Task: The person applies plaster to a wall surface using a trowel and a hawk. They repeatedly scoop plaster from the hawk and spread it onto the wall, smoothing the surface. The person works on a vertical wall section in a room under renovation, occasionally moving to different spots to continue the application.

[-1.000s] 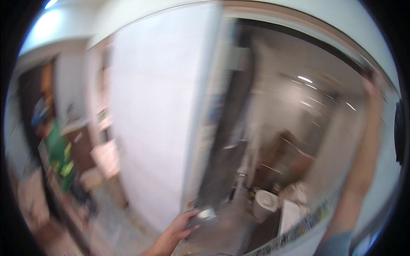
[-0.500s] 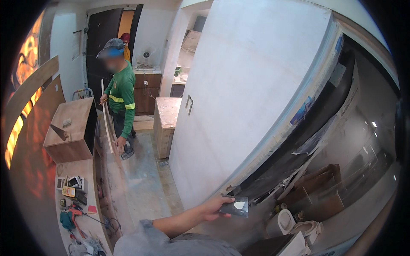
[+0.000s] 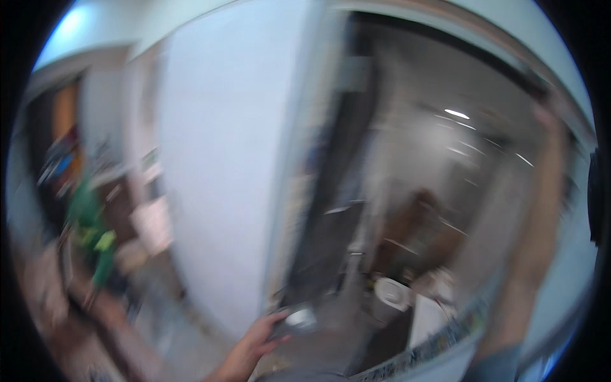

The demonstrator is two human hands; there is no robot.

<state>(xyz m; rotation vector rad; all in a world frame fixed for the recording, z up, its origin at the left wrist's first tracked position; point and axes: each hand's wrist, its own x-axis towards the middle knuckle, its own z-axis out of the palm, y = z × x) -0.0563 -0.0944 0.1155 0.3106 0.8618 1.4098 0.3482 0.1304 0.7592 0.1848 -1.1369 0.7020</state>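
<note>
My left hand (image 3: 261,340), low in the middle, holds a dark, flat square plate (image 3: 286,326) with a white dab (image 3: 301,318) on it. My bare right arm rises along the right side to my right hand (image 3: 546,111), high at the upper right corner of the door frame (image 3: 445,19). That hand is smeared by motion; a dark, unclear shape is at its fingers. A pale wall panel (image 3: 223,159) stands left of the opening.
Through the opening are a white toilet (image 3: 391,293) and brown panels (image 3: 407,235). A co-worker in green (image 3: 89,216) is at the left beside brown cabinets (image 3: 118,197) and a dark door (image 3: 48,121). The whole picture is blurred.
Half a second ago the view took in more of the left room and my right hand was not visible. The view has swung back rightward, and my raised right arm shows again.
</note>
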